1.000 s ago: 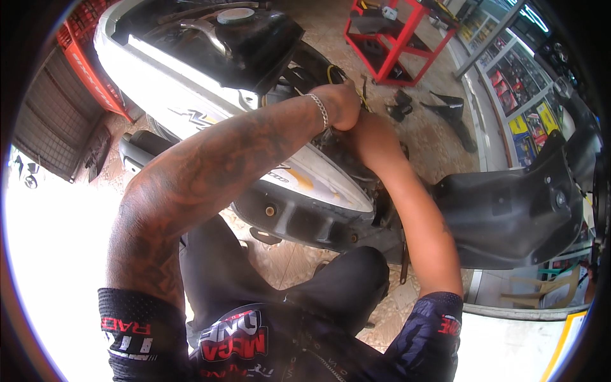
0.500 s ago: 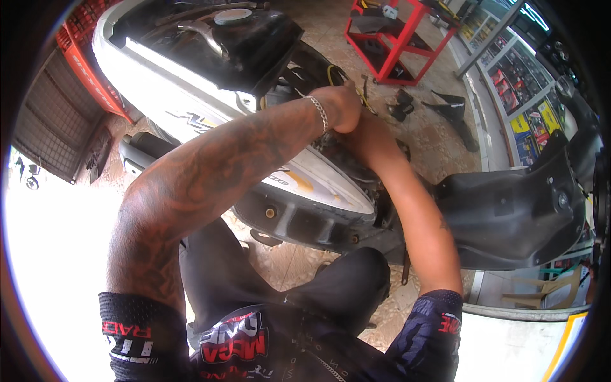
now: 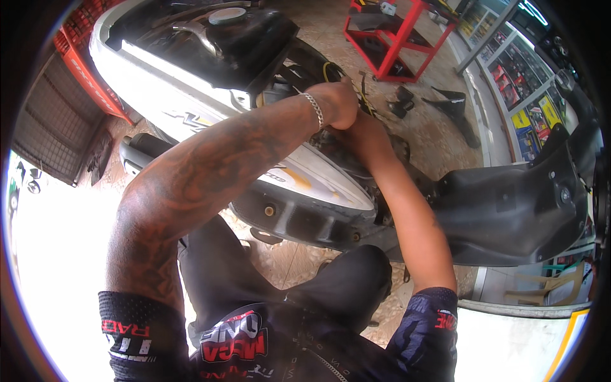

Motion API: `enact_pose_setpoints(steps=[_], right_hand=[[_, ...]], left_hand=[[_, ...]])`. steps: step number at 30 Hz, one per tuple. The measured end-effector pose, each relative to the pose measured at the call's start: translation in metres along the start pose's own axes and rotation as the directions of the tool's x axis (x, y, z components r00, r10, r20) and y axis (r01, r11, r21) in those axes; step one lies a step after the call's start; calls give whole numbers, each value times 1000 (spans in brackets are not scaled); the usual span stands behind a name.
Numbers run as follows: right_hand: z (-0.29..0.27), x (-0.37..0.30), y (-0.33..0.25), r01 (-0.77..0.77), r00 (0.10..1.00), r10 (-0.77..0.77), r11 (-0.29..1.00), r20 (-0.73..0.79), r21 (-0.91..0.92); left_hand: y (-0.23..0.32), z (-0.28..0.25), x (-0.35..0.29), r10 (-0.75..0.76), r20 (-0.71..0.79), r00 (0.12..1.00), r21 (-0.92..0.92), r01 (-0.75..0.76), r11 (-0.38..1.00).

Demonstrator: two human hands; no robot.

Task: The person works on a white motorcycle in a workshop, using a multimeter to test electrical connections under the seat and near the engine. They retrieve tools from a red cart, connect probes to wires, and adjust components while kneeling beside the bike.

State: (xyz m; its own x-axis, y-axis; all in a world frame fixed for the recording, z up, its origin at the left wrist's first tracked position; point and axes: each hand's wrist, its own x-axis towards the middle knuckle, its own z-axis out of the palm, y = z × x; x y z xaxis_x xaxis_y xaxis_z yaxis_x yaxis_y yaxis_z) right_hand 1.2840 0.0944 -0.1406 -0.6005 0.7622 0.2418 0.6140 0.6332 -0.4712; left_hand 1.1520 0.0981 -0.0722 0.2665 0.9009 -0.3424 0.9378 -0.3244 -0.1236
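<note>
A white and black scooter (image 3: 184,73) stands before me with its middle uncovered, showing cables and dark parts. Over that opening my left hand (image 3: 338,105) is curled closed, a silver chain bracelet at its wrist. What its fingers grip is hidden from this side. My right hand (image 3: 361,140) meets it from below and the right, touching it; its fingers are out of sight behind the left hand. A yellow cable (image 3: 327,71) loops up just beyond my hands. Beneath my forearms runs the scooter's white side panel (image 3: 318,181) with yellow and grey marks.
A red tool cart (image 3: 394,48) stands at the far side. Loose black parts (image 3: 401,102) and a black trim piece (image 3: 455,114) lie on the tiled floor. The scooter's large black front panel (image 3: 503,213) extends right. Glass display shelves (image 3: 531,95) line the right wall.
Both hands, still together over the opening, have shifted slightly up and left in the picture. The scooter's front panel also appears slightly moved in view.
</note>
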Motion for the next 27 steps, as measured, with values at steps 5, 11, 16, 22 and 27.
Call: enact_pose_setpoints(steps=[5, 11, 16, 22, 27], right_hand=[[3, -3, 5, 37, 997, -38, 999, -73, -17], [3, -2, 16, 275, 953, -271, 962, -137, 6], [7, -3, 6, 118, 981, -120, 993, -153, -25], [9, -3, 8, 61, 983, -69, 997, -168, -52], [7, -4, 15, 238, 951, -230, 971, -205, 19]], left_hand=[[-3, 9, 10, -62, -40, 997, -99, 58, 993], [-2, 7, 10, -59, -24, 998, -107, 56, 993], [0, 5, 3, -51, -52, 997, -107, 45, 993], [-2, 21, 24, -3, -54, 999, 2, 3, 1000], [-9, 28, 33, -6, -77, 997, -36, 3, 999]])
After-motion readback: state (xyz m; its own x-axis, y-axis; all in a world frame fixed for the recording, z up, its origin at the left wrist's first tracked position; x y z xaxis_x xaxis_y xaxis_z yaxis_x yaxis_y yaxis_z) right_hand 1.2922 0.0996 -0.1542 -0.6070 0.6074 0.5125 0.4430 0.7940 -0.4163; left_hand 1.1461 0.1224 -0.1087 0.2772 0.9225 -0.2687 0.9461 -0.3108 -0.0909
